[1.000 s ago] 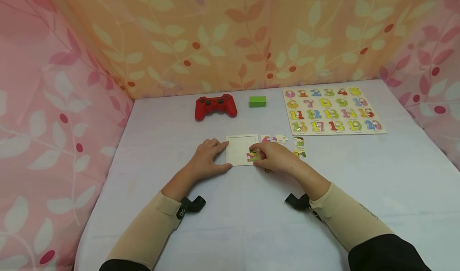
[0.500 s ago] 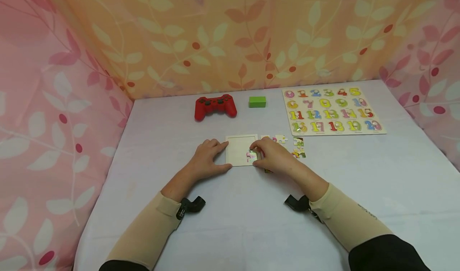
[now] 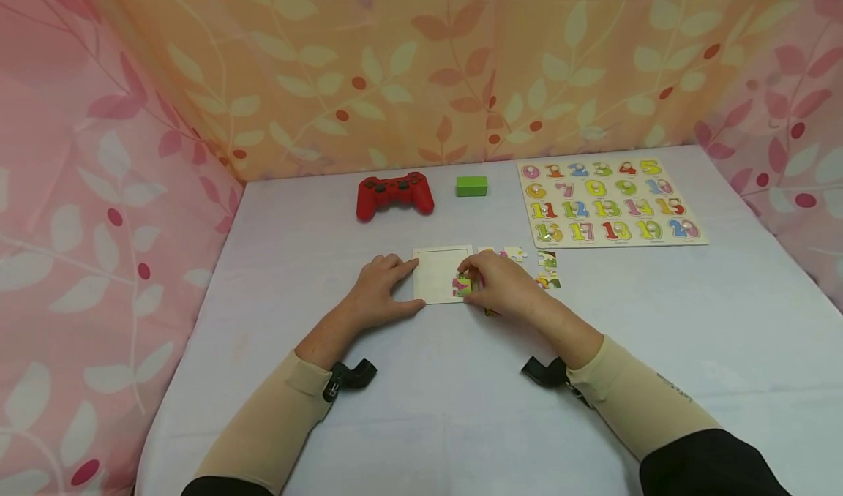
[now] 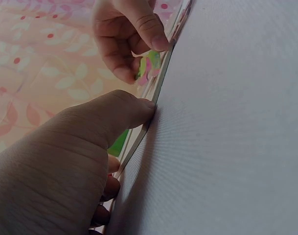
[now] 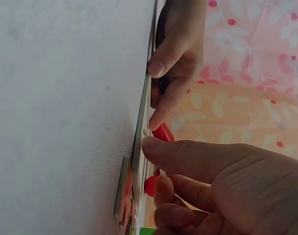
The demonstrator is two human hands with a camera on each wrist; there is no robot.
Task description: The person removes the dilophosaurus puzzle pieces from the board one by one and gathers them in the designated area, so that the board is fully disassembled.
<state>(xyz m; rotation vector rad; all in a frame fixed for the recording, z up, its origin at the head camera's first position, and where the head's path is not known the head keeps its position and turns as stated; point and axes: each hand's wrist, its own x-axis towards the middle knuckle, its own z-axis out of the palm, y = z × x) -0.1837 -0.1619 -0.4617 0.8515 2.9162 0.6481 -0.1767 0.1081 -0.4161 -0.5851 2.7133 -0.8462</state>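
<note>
A small square puzzle tray (image 3: 433, 271), cream and bare but for its lower right corner, lies between the two hands in the head view. My left hand (image 3: 378, 285) rests at its left side, thumb at the near corner and index finger at the edge higher up, both fairly straight. At the lower right corner of the tray, my right hand (image 3: 510, 284) pinches a green-and-pink jigsaw piece (image 3: 462, 286) between thumb and fingers. From the left wrist, the piece (image 4: 155, 58) shows upright between the fingertips, close over the tray.
Loose jigsaw pieces (image 3: 516, 254) lie right of the tray, partly hidden by my right hand, with more (image 3: 547, 259) farther right. Behind stand a red game controller (image 3: 395, 197) and a green block (image 3: 472, 186). A number puzzle board (image 3: 699, 241) lies at the back right.
The jigsaw piece looked pale half a second ago and shows green and pink again now, its tilt slightly altered in my right fingers. My left hand and the tray have stayed put.
</note>
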